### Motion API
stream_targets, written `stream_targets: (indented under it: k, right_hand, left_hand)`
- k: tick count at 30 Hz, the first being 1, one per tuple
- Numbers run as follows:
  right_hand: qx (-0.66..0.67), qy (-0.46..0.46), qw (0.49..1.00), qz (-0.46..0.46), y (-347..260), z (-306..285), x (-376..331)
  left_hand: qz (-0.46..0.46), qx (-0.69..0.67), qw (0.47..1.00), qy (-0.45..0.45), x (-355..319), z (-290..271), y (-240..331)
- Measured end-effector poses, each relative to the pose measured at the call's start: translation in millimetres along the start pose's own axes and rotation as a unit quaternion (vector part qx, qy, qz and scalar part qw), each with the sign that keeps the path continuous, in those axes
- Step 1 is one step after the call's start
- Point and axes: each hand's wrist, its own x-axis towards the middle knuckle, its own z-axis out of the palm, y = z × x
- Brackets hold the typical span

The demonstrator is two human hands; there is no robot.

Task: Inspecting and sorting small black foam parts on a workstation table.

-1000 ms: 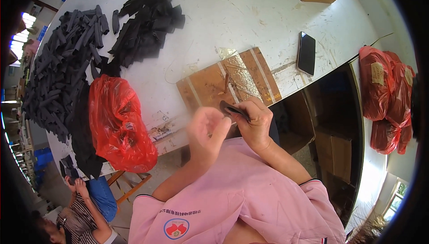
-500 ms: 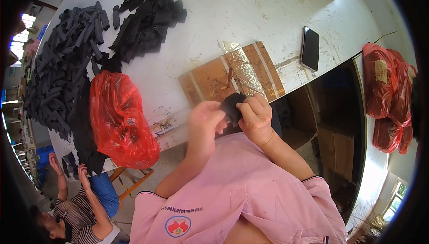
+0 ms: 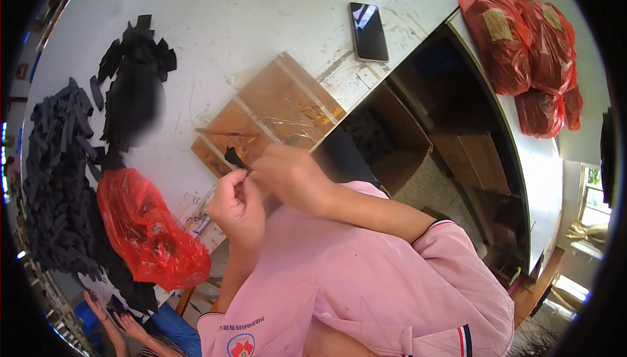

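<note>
My left hand [image 3: 238,210] and my right hand [image 3: 287,175] meet at the near edge of a brown board [image 3: 281,89]. Fingers of both are pinched together around a small black fabric piece [image 3: 234,157], whose end sticks up above the left fingers. Most of that piece is hidden by the hands. A thin brown stick [image 3: 228,133] lies across the board just beyond my knuckles, and tape strips cross the board's surface.
Left of me sit a red plastic bag [image 3: 147,229], a heap of dark rolled fabric pieces [image 3: 59,180] and a pile of flat black pieces [image 3: 134,96]. A phone [image 3: 369,32] lies beyond the board. Red bags [image 3: 522,43] rest at right. Another person's hands [image 3: 121,321] work lower left.
The view has turned to the right. My hands have drawn closer together, with the right now across the left. The black piece shows less, and the shiny sheet on the board is no longer visible.
</note>
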Motion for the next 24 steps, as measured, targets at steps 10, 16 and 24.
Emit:
stream_targets:
  k: [10,16,24]
  right_hand:
    - [0.153,0.043,0.973,0.168,16.3,9.5,1.0]
    - [0.661,-0.058,0.621,0.418,15.7,12.2,-1.1]
    - [0.487,-0.025,0.787,0.378,19.0,-2.7,1.9]
  left_hand:
    - [-0.245,-0.551,0.789,-0.117,24.0,-15.8,4.8]
    - [-0.14,-0.254,0.957,0.011,28.3,0.7,1.0]
    - [-0.182,-0.404,0.893,-0.08,26.1,-3.8,3.2]
